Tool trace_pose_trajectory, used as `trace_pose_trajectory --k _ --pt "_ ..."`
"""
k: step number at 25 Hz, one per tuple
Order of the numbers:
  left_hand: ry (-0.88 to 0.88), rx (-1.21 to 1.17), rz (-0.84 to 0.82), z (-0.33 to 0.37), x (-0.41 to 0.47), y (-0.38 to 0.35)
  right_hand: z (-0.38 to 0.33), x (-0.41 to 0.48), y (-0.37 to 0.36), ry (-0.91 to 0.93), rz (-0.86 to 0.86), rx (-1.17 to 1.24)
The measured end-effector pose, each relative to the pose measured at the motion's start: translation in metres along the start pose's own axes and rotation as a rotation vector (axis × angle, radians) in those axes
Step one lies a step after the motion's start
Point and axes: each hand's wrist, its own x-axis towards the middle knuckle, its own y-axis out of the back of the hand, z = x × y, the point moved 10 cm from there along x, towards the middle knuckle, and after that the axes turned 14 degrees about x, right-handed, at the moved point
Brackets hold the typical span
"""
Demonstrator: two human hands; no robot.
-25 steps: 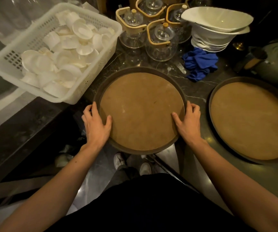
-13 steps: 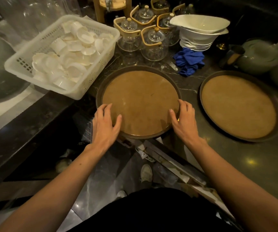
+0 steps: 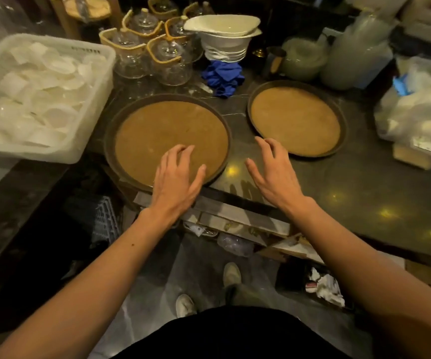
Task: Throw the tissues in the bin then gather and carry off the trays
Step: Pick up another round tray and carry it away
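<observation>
Your left hand (image 3: 177, 174) lies over the near edge of the near round tray (image 3: 167, 139), fingers spread and slack, gripping nothing; whether the palm touches the brown liner you cannot tell. Your right hand (image 3: 274, 174) hangs over the bare dark desk (image 3: 364, 193), fingers apart and empty, in the gap between the two trays. The second round tray (image 3: 296, 117) sits just beyond and to the right of your right fingertips, flat on the desk and apart from the first. Left of your left hand, a white plastic basket (image 3: 90, 120) full of small white dishes rests beside the near tray. Ahead of both hands, past the trays, stand glass teapots (image 3: 152, 50) with tan handles, a stack of white bowls (image 3: 224, 40) and a crumpled blue cloth (image 3: 223, 77). Below your right forearm, under the desk edge, crumpled white tissues (image 3: 326, 286) lie in a dark bin (image 3: 291, 279). Far right of your right hand sits a clear bag (image 3: 416, 112) of pale items.
</observation>
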Motion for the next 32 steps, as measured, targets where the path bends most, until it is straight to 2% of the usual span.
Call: trace_pose_trajectory --k 7,16,25,32 --pt "-0.154 -0.017 -0.076 0.098 0.053 -0.040 0.099 -0.013 0.075 -0.189 0.165 -0.003" --pt "-0.062 0.003 -0.168 0.195 0.137 -0.119 0.244 0.020 0.140 -0.301 0.201 0.092" --pt "0.059 0.051 -0.274 0.179 0.208 -0.167 0.322 0.071 0.136 -0.446 0.153 0.144" --pt "0.109 0.074 -0.384 0.151 0.267 -0.209 0.364 0.097 0.121 -0.651 0.150 0.171"
